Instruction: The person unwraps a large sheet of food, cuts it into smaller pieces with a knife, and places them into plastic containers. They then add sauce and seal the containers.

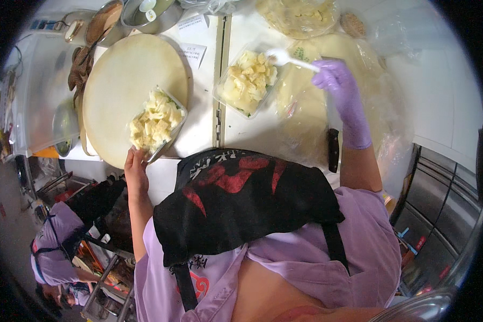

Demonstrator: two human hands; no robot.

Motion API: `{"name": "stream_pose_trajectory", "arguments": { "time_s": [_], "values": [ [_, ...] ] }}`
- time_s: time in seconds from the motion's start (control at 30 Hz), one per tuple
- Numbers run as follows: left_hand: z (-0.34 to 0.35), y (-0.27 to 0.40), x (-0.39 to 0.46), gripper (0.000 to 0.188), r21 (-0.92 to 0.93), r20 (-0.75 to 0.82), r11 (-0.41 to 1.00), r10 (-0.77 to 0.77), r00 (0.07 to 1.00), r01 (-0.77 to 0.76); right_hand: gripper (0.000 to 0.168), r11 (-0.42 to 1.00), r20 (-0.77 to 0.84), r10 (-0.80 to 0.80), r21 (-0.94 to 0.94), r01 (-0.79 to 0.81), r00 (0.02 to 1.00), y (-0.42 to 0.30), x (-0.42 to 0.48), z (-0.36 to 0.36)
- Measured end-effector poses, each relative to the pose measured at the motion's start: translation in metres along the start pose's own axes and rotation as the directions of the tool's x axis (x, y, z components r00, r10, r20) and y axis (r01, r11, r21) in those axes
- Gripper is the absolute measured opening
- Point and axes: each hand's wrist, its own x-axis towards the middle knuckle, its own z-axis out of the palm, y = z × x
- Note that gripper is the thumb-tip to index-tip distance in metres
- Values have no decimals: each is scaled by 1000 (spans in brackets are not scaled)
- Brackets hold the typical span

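My bare left hand (137,167) grips the near edge of a clear plastic container (179,128) heaped with pale leafy vegetable and yellowish cubes (155,124). That container is over the near right part of a round cutting board (120,80). In a purple glove, my right hand (336,82) holds a white plastic spoon (302,63). The spoon's bowl, with a little brownish matter in it, is at the right edge of a second clear container (247,112), filled with similar food (249,80). This one rests on the white worktop (241,135).
A black-handled knife (333,151) lies below my right forearm. Bagged food (298,16), a metal pot (161,24) and a brown-filled bowl (104,24) stand at the back. Plastic-wrapped pale slabs (366,88) are at right. A co-worker (56,249) bends at lower left.
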Motion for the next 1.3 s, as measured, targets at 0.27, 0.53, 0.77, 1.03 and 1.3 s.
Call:
{"name": "stream_pose_trajectory", "arguments": {
  "time_s": [0.27,0.53,0.77,1.03,1.3],
  "values": [
    [38,34,-6,22,-67,100,998,18,995,-11,19,998,148,46,36,-51,988,-27,4,21],
    [115,70,1,38,90,287,983,131,949,-163,24,343,312,-538,-768,541,783,-111,0,47],
    [62,74,-10,31,6,156,999,41,987,-43,32,604,-338,-396,-796,-35,854,-71,59,-108],
    [-26,28,37,21,-35,-83,996,75,994,-78,36,214,-66,-472,-976,41,879,28,155,-163],
    [-29,25,53,28,-39,-45,998,53,998,-55,32,639,196,-577,-497,587,793,-117,134,71]
  ]
}}
